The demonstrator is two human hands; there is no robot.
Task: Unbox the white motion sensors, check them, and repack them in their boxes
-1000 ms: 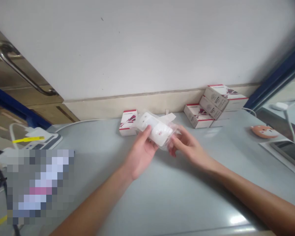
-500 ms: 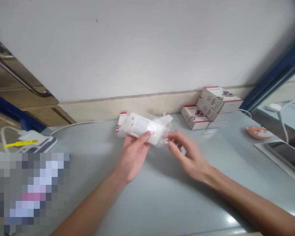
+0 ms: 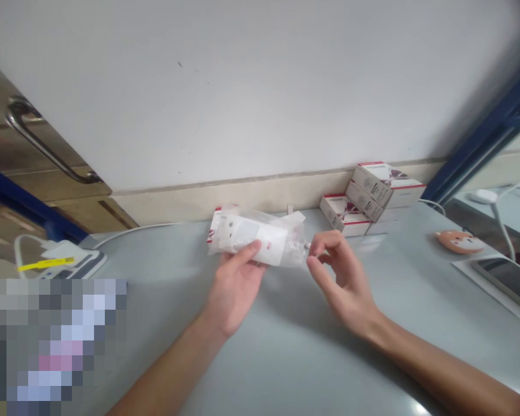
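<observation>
left hand [image 3: 234, 286]: closed around the packet from below, fingers under it, left thumb [image 3: 248, 249] laid across the top face. grip looks firm but light. right hand [image 3: 344, 283]: half open, not holding anything, right fingertips [image 3: 325, 238] curled just beside the crumpled end of the clear plastic bag [image 3: 295, 242]; contact with the film cannot be confirmed. the hands stay apart, with the packet's loose end between them.

handling note: the left hand should carry the weight with the body of the unit seated against the fingers, leaving the right hand free. a small pinch on the gathered film gives better control than pressing on the slippery face.

specimen: white plastic unit [image 3: 253, 236], oblong, sealed in or wrapped by the bag, held just above the grey table [image 3: 294, 352] near its back edge. a round feature shows at one end and a small red mark near the other; the film's glare hides finer detail.

surroundings: a white box with red edging [image 3: 214, 228] sits directly behind the packet, partly covered. a stack of similar boxes [image 3: 372, 193] stands further right against the wall. an orange fox-face pad [image 3: 459, 242] and a tablet [image 3: 507, 283] lie at right; a white device with a yellow strap [image 3: 65, 259] lies at left, beside a pixelated patch [image 3: 60, 346].
</observation>
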